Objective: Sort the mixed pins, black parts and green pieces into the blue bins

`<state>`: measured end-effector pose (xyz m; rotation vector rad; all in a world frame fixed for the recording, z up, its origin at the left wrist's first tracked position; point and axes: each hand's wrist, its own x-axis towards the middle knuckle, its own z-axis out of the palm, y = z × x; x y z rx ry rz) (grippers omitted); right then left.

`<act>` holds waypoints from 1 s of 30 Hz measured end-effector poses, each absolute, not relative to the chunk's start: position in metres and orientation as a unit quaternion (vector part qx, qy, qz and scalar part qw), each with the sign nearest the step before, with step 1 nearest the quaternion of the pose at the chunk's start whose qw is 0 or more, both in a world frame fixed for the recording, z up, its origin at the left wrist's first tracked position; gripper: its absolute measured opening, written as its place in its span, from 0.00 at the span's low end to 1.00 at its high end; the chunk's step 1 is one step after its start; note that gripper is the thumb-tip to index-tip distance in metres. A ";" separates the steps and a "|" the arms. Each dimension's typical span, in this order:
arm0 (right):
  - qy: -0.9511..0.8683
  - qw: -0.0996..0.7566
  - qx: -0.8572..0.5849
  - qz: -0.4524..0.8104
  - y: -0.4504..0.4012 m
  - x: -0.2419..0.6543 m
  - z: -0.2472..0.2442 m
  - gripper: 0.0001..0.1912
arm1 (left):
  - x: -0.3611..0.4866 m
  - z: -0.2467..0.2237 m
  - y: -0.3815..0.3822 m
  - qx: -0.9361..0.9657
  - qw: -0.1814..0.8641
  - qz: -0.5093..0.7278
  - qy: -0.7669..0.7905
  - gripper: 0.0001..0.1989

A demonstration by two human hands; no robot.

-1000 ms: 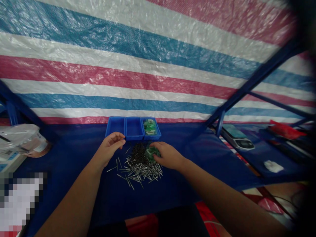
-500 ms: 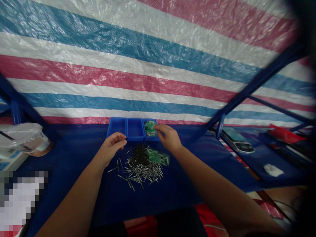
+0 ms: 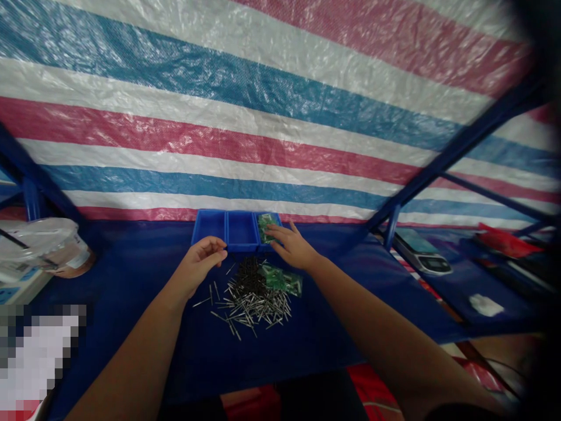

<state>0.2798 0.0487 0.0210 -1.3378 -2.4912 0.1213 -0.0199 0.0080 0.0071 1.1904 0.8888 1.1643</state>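
My left hand (image 3: 202,262) hovers in front of the left blue bin (image 3: 209,227), fingers curled and thumb pressed toward the index finger. What it pinches, if anything, is too small to make out. Over the right bin, my right hand (image 3: 294,245) has its fingers spread, the tips at the small green plastic packets (image 3: 265,224) inside. Below both hands lies a pile of thin metal rods (image 3: 258,304), silvery at the near side and dark at the far side. Another green packet (image 3: 284,282) rests on the pile's right edge. The middle blue bin (image 3: 242,229) stands between the other two.
A lidded plastic cup (image 3: 65,251) with a straw stands at the left. To the right are a blue frame post (image 3: 392,225), a digital scale (image 3: 423,251), a crumpled white piece (image 3: 485,304) and a red bag (image 3: 508,240). A striped sheet (image 3: 263,128) hangs behind the table.
My right hand's fingers have gone from pinched together at the right bin to spread apart over it. My left hand keeps its pose. The view has shifted slightly.
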 end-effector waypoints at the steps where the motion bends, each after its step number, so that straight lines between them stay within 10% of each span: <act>1: -0.866 0.169 -0.469 0.038 0.044 0.281 0.024 0.20 | -0.020 0.007 0.008 0.511 0.586 0.499 0.382 0.10; 26: -0.855 0.138 -0.493 0.086 -0.030 0.272 0.010 0.15 | -0.018 0.002 0.009 0.517 0.576 0.492 0.399 0.11; 30: -0.773 0.272 -0.564 0.103 -0.020 0.276 0.003 0.14 | -0.018 0.002 0.010 0.519 0.576 0.494 0.394 0.11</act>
